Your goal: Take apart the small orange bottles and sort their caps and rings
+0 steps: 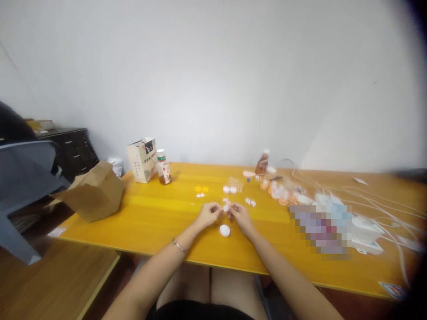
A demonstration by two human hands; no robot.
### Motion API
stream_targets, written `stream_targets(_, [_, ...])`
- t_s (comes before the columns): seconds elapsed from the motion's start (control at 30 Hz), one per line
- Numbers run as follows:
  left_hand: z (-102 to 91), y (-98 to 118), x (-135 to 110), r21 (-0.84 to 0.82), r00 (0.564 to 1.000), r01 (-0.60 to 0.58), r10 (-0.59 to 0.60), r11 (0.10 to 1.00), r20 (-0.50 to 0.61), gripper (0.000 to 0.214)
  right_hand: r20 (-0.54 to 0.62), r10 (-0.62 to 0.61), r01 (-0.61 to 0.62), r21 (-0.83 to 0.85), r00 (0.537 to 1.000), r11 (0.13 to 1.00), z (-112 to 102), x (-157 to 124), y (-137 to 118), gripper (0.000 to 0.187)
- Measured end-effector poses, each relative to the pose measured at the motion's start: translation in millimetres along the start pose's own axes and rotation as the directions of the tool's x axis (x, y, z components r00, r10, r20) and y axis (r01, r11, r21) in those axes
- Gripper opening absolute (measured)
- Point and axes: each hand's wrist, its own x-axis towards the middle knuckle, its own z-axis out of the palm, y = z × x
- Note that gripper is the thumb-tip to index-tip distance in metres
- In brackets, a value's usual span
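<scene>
My left hand [210, 214] and my right hand [240, 216] meet over the middle of the table, each with its fingers pinched. Between the fingertips is a small white, partly clear plastic piece [226, 207], too blurred to name more exactly. The right fingers grip it from the right, and the left fingertips touch its left side. Just below the hands lies a round white cap [224, 230]. Beyond them are two white caps [230, 190], two yellow discs [201, 189] with small white pieces [200, 195] in front, and a few small clear-white pieces [250, 202].
A brown paper bag [96, 193], a printed carton [143, 161] and a labelled bottle [164, 167] stand left on the table [150, 226]. A brown bottle [262, 163], several orange-and-white containers [283, 195], white cables [376, 209] and a pixelated item [320, 229] are right.
</scene>
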Motion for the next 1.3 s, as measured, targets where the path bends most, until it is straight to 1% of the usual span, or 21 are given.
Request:
stream_targets(0.2, [0.1, 2.6, -0.7, -0.027, 1.0, 0.006, -0.006, 1.0, -0.004, 0.02, -0.044, -0.05, 0.046, -0.086, 0.998, 0.995, 1.5, -1.0, -1.8, 0.021])
stream_targets(0.33, [-1.5, 3.0, -2.2, -0.056, 1.0, 0.009, -0.009, 0.998, -0.004, 0.021, -0.158, -0.097, 0.072, -0.158, 0.983, 0.985, -6.4, 2.6, 0.8, 0.023])
stream_targets(0.4, [-3.0, 1.7, -1.9, -0.087, 1.0, 0.009, -0.01, 0.996, -0.017, 0.022, -0.201, -0.108, 0.071, -0.183, 0.974, 0.981, -11.5, 5.6, 3.5, 0.024])
stream_targets(0.5, [-5.1, -1.6, 0.5, -0.126, 0.998, 0.012, -0.019, 0.992, -0.052, 0.022, -0.213, -0.1, 0.057, -0.198, 0.972, 0.979, -15.8, 9.7, 8.2, 0.026])
stream_targets(0.63, [-6.5, -5.8, 4.3, -0.132, 0.996, 0.026, -0.037, 0.991, -0.086, 0.022, -0.245, -0.084, 0.027, -0.23, 0.966, 0.973, -17.6, 12.8, 14.2, 0.025])
stream_targets(0.7, [-6.4, -7.0, 5.2, -0.132, 0.995, 0.033, -0.046, 0.991, -0.092, 0.022, -0.243, -0.076, 0.012, -0.255, 0.967, 0.967, -18.3, 13.9, 17.3, 0.022])
stream_targets(0.83, [-5.3, -7.0, 4.9, -0.125, 0.995, 0.044, -0.055, 0.991, -0.086, 0.022, -0.2, -0.062, -0.001, -0.3, 0.978, 0.954, -18.6, 17.6, 24.2, 0.016])
stream_targets(1.1, [-3.1, -8.2, 4.6, -0.126, 0.996, 0.057, -0.065, 0.99, -0.059, 0.022, -0.156, -0.044, -0.01, -0.331, 0.987, 0.944, -17.4, 23.2, 32.8, 0.018])
stream_targets(1.3, [-0.6, -13.5, 6.3, -0.126, 0.996, 0.072, -0.078, 0.989, -0.046, 0.022, -0.115, -0.048, 0.01, -0.308, 0.992, 0.951, -14.6, 23.7, 30.8, 0.02])
